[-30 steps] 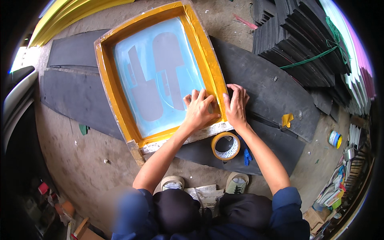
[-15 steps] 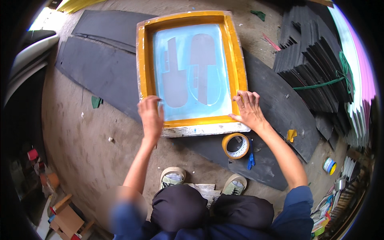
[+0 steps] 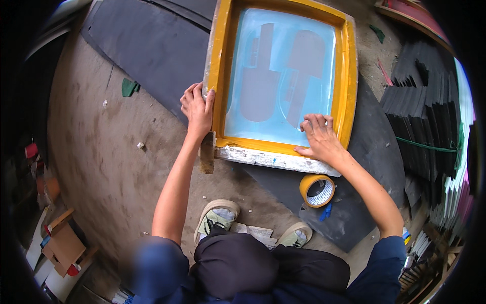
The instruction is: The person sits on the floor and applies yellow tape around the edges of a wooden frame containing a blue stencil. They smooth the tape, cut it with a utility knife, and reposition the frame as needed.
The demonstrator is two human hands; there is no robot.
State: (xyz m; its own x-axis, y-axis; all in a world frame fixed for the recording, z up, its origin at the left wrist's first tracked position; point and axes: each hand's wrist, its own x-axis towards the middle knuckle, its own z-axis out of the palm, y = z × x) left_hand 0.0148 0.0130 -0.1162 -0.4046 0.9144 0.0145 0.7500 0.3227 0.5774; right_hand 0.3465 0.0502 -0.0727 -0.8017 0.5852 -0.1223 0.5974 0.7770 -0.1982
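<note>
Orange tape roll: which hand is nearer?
Right. The right hand is just above the tape roll in view, by the frame's lower right corner; the left hand is farther, at the frame's left side.

Pic fairly bright in ctr, light soft & diffuse on the taped frame [image 3: 347,76]; its inner L wall [image 3: 228,61] sits in shade, R side brighter. Blue mesh [image 3: 258,96] inside frame looks pale, a bit milky. White sheets [image 3: 463,96] far R of frame v. bright, nearly washed out. Sleeve [image 3: 159,263] below-L of frame heavily blurred. Fisheye bends edges; blk vignette well out beyond frame.
</note>
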